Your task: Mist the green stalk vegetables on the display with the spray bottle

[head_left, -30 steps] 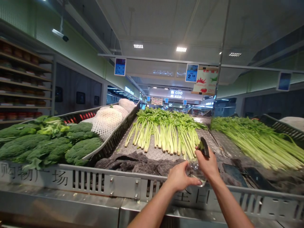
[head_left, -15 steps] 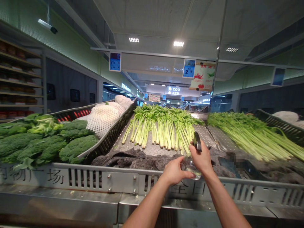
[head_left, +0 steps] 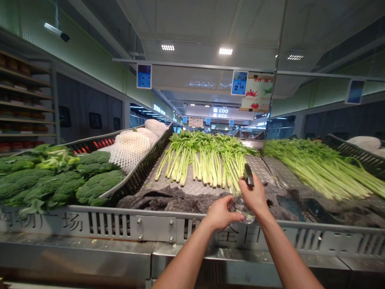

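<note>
While our right hand (head_left: pixel 255 194) wraps round the neck of the clear spray bottle (head_left: pixel 244 208), just under its black head (head_left: pixel 248 176), our left hand (head_left: pixel 220 213) steadies the body from the left. The right grip is closed on the bottle, its fingers mostly hidden from us behind the hand. The left grip is curved, pinching the clear body between the thumb, on the near side, and the fingers. So the bottle lies between our two palms, its head rising above the right thumb and its base showing below, over the grey slatted rail (head_left: pixel 155 228).

Beyond our hands, celery (head_left: pixel 207 160) lies in a row on the textured metal worktop (head_left: pixel 159 185), root ends towards us, with a dark crumpled cloth (head_left: pixel 177 202) along the near edge. To our left we see broccoli (head_left: pixel 100 186) and produce in white foam nets (head_left: pixel 130 149); to our right, a mirror (head_left: pixel 300 132) reflects the celery.
</note>
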A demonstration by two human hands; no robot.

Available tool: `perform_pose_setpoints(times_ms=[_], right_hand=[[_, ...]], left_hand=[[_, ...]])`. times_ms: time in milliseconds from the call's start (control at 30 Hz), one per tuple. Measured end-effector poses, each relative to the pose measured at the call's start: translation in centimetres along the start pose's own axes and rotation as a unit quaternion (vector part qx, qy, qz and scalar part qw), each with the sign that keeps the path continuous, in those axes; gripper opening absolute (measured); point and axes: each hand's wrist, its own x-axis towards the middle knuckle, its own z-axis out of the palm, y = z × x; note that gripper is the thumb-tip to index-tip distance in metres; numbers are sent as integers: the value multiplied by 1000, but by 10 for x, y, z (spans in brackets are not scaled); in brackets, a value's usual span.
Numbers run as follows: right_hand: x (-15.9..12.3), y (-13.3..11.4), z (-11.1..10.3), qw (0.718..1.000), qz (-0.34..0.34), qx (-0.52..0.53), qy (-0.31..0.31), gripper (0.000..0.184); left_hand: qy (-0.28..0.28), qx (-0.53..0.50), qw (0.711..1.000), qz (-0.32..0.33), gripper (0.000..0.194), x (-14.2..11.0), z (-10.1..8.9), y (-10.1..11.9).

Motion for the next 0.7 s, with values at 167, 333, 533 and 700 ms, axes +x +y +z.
perform_pose_setpoints(times_ms=[167,333,533,700], right_hand=[[1,1,0,1000,-4,-2,-5,25],[2,1,0,1000,2,4,-25,24],[4,4,2,999,-3,15,-37,26],[6,6,3,999,-6,15,-40,26]], left_hand=[[-2,-3,1000,-2,51,-1,0,1],[9,19,1000,4,53,-1,0,0],[20,50,998,14,53,-1,1,-2],[24,60,998,16,52,-1,1,-2]])
